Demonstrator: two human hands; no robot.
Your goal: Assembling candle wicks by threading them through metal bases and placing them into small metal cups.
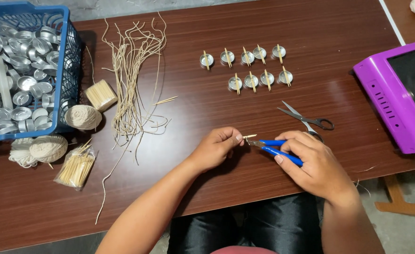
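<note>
My right hand grips blue-handled pliers, whose jaws point left. My left hand pinches a short wooden stick right at the pliers' jaws, low over the brown table. Farther back on the table stand two rows of small metal cups, each with a stick laid across its top. Black-handled scissors lie just beyond my right hand.
A blue basket full of empty metal cups sits at the far left. Beside it lie a bundle of sticks, balls of string, a bag of sticks and loose cut wicks. A purple stove stands at the right edge.
</note>
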